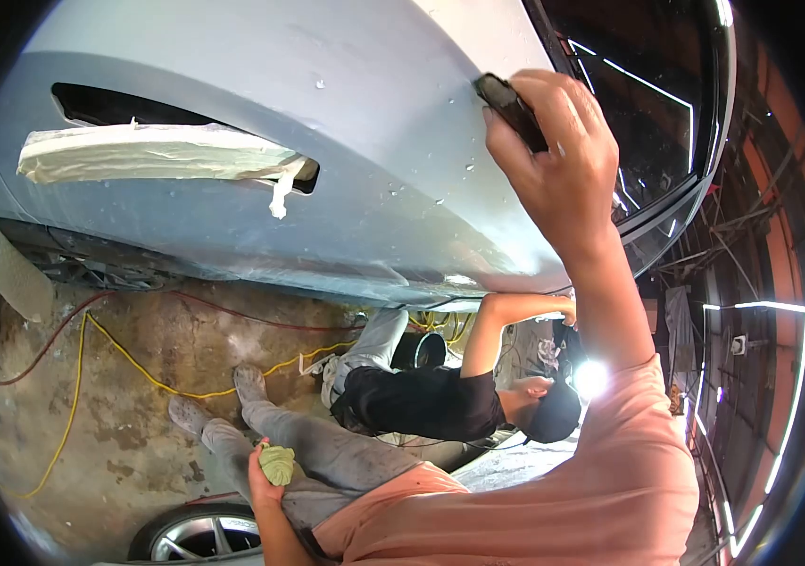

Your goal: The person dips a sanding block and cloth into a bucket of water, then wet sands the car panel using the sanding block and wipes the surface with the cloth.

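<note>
My right hand (pixel 558 151) reaches up to the grey car panel (pixel 365 123), fingers and thumb closed round a small dark sanding block (pixel 513 111). The block's tip touches the panel just below the window edge. Water drops dot the surface around it. Lower down, my left hand (pixel 265 476) is closed on a crumpled pale green cloth (pixel 277 463), held beside my grey trouser leg. Far from both hands, white masking tape (pixel 162 154) covers a bar across the dark handle recess. The block's working face is hidden.
A co-worker (pixel 421 401) in black crouches close by, one arm raised to the car. Yellow cord (pixel 152 382) and a red hose (pixel 44 354) cross the wet floor near my feet. A wheel (pixel 204 533) stands at the bottom; a dark bucket (pixel 418 350) is beside the co-worker.
</note>
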`<state>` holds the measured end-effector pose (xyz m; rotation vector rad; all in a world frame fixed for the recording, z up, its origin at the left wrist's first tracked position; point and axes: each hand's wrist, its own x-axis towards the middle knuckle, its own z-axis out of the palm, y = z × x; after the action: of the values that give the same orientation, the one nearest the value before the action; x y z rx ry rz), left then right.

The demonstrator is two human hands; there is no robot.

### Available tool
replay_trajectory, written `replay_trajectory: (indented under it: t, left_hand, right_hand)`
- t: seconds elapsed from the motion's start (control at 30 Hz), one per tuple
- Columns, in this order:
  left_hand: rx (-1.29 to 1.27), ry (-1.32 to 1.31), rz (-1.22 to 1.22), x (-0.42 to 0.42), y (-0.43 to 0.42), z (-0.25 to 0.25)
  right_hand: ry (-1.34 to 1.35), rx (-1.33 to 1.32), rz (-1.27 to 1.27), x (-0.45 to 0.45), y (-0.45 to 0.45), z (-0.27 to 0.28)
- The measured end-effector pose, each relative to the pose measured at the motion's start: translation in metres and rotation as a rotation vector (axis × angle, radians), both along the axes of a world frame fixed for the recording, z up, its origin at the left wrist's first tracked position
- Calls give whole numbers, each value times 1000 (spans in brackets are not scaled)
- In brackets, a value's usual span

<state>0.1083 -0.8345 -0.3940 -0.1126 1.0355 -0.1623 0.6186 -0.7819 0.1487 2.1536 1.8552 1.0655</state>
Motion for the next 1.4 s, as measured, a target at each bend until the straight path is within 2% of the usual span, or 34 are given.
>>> replay_trajectory:
  t: [0.27, 0.6, 0.67, 0.77, 0.87, 0.9, 1.0, 1.07, 1.13, 1.23, 1.33, 1.4]
  left_hand:
    - [-5, -37, 12, -5, -6, -8]
    - [12, -16, -27, 5, 0, 7]
    - [13, -39, -21, 6, 4, 8]
    - [275, -61, -165, 17, 8, 27]
    - [511, -194, -234, 73, 37, 122]
    - [588, -297, -298, 104, 59, 171]
    - [1097, -544, -438, 178, 95, 270]
    - [1402, -644, -449, 227, 121, 357]
    - [1680, -599, -574, 268, 142, 436]
    - [1822, -542, -597, 322, 148, 485]
    - [1864, -425, -623, 364, 143, 505]
    - [1855, -352, -656, 380, 137, 511]
  right_hand:
    - [-9, 5, 20, 0, 8, 1]
    - [-13, -2, 10, 0, 9, 1]
    - [25, -31, -79, -7, -3, 2]
    - [155, -12, -123, -27, -18, 11]
    - [323, 29, -103, -67, -33, 26]
    - [420, 54, -158, -82, -45, 24]
    - [632, 129, -303, -125, -86, 14]
    - [793, 163, -482, -163, -118, 9]
    - [878, 228, -522, -197, -145, 5]
    - [1074, 345, -671, -236, -186, -5]
    - [1130, 391, -761, -251, -218, -15]
    - [1150, 430, -735, -251, -234, -21]
